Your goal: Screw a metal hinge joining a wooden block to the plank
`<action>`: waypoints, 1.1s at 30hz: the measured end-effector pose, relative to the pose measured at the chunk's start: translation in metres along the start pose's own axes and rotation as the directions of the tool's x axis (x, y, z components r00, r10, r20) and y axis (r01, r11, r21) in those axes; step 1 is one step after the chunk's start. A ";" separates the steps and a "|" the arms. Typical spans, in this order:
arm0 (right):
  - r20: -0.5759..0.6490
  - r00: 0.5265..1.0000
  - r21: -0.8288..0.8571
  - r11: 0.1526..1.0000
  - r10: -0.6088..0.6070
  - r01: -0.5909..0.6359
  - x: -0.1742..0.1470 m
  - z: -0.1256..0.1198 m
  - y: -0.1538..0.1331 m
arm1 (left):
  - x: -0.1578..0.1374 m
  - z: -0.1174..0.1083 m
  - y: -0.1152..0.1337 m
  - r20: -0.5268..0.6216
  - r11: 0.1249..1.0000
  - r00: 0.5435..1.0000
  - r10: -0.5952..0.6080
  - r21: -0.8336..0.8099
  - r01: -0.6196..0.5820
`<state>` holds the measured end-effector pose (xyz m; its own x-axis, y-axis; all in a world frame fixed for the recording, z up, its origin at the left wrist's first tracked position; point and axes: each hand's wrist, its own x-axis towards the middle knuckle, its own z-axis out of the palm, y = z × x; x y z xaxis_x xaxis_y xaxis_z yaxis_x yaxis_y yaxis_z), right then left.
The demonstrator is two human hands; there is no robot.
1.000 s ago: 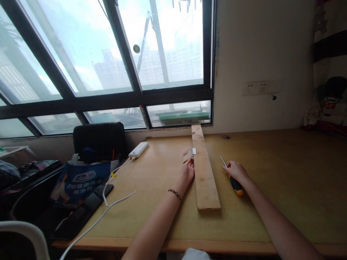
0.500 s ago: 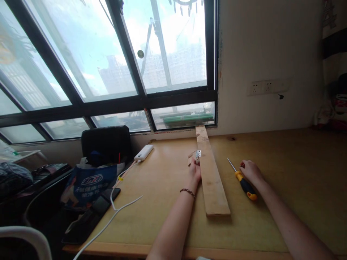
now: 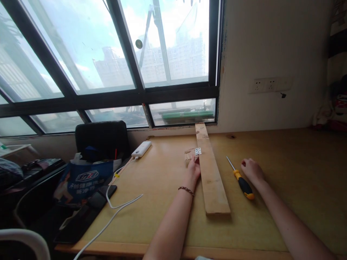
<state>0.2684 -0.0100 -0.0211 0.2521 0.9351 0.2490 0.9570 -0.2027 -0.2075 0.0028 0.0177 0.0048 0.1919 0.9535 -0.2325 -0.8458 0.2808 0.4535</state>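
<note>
A long wooden board (image 3: 213, 177) lies on the table, its far end towards the window. At its left edge a silver hinge (image 3: 198, 151) lies across the join with a small wooden piece (image 3: 189, 154). My left hand (image 3: 193, 168) is closed around the near side of that small piece, next to the board; some of its fingers are hidden. Right of the board rests a screwdriver (image 3: 242, 182) with a yellow and black handle, tip pointing away. My right hand (image 3: 252, 171) is beside it, fingers curled; anything inside them is too small to make out.
A white power bank (image 3: 141, 149) with a white cable (image 3: 123, 204) is on the table's left side. Further left stand a black chair (image 3: 101, 139) and a blue bag (image 3: 86, 180). Behind the table are the window and a wall socket (image 3: 264, 85).
The small wooden piece has swung slightly outward to the left and lies flatter, my left hand still on it. My right hand stays curled near the screwdriver. The view has shifted slightly.
</note>
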 end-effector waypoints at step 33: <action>0.022 0.994 0.996 0.087 0.103 -0.032 0.023 0.002 -0.202 | 0.011 -0.012 -0.003 -0.022 0.986 0.987 0.160 0.060 -0.159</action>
<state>0.0802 0.0532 0.0246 0.3459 0.9156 0.2050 -0.0674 0.2422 -0.9679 0.0014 0.0262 -0.0100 0.0425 0.9835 -0.1761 -0.8344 0.1318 0.5352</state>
